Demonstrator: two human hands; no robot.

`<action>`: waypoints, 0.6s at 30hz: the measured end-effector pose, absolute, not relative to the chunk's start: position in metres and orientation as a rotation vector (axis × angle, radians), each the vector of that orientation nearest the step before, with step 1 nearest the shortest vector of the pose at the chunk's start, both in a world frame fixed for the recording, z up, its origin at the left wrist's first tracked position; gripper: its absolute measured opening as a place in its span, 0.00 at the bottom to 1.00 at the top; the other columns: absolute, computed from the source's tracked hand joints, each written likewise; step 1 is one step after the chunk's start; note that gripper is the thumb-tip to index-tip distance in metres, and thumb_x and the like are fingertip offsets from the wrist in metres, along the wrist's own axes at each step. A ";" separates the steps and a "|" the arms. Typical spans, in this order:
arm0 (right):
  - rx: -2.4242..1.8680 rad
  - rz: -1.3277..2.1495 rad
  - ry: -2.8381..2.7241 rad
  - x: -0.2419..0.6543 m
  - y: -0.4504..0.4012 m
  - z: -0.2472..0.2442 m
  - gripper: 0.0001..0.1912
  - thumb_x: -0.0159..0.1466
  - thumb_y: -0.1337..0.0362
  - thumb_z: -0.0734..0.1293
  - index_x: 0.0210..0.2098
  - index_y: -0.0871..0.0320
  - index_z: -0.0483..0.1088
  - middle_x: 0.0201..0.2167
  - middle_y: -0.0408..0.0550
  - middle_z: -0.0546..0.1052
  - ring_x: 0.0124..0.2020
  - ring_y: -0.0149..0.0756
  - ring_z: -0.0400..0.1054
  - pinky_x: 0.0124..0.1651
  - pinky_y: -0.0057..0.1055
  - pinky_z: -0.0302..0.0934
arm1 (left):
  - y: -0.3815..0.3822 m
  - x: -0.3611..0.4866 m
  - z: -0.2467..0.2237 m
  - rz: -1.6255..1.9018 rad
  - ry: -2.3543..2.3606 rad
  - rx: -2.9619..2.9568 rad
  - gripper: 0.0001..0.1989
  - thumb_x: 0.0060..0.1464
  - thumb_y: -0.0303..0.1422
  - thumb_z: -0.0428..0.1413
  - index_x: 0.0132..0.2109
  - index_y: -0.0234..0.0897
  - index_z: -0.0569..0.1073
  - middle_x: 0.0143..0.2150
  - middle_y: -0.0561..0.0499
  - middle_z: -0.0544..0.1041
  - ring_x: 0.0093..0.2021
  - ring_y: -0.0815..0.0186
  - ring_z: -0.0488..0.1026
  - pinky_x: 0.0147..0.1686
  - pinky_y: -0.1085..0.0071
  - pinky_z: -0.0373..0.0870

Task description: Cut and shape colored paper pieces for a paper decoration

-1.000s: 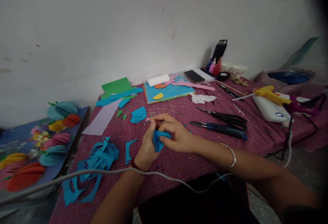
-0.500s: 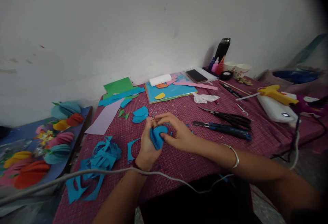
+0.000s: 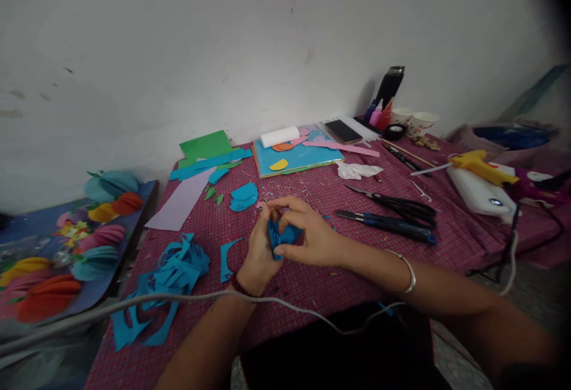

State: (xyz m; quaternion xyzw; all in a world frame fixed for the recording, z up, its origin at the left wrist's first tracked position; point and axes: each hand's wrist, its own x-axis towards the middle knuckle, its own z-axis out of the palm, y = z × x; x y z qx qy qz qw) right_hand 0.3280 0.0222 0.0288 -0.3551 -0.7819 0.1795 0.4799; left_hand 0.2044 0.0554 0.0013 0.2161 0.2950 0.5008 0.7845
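Between my hands, over the near half of the table, is a small stack of folded blue paper pieces (image 3: 289, 233). My left hand (image 3: 260, 246) is closed around its left side, palm turned inward. The thumb and fingers of my right hand (image 3: 307, 235) pinch its right side, and part of the paper is hidden behind them. Just beyond my hands lie loose blue paper half-circles (image 3: 244, 196). A blue offcut (image 3: 226, 260) rests beside my left wrist, and a heap of blue paper scraps (image 3: 178, 268) is farther left.
To the right lie black scissors (image 3: 397, 204), a blue utility knife (image 3: 388, 226) and a yellow glue gun (image 3: 484, 167) on a white power bank (image 3: 479, 191). A white cable (image 3: 285, 303) crosses over my left forearm. Paper ornaments (image 3: 96, 262) sit on a blue board at left.
The blue paper has turned in my hands, so its layered edges now face me more. My right fingers have curled over it, and the whole view has shifted slightly.
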 end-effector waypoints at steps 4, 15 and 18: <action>-0.847 0.455 -1.910 0.329 0.021 0.031 0.09 0.55 0.62 0.70 0.32 0.57 0.66 0.51 0.55 0.68 0.54 0.46 0.61 0.56 0.48 0.55 | 0.057 0.205 0.002 1.065 0.648 0.422 0.11 0.54 0.41 0.56 0.34 0.36 0.73 0.27 0.55 0.72 0.28 0.71 0.69 0.28 0.75 0.66; -0.721 0.483 -1.866 0.330 0.022 0.034 0.13 0.62 0.71 0.58 0.45 0.55 0.63 0.50 0.55 0.67 0.54 0.40 0.62 0.55 0.46 0.57 | 0.052 0.206 0.017 1.076 0.682 0.387 0.11 0.54 0.39 0.57 0.30 0.35 0.71 0.23 0.57 0.70 0.21 0.74 0.66 0.23 0.78 0.63; -0.723 0.521 -1.900 0.330 0.021 0.034 0.03 0.63 0.65 0.61 0.37 0.56 0.65 0.51 0.55 0.66 0.53 0.42 0.62 0.55 0.46 0.57 | 0.052 0.206 0.013 1.096 0.688 0.415 0.11 0.53 0.40 0.58 0.31 0.35 0.72 0.25 0.56 0.71 0.25 0.74 0.68 0.26 0.78 0.65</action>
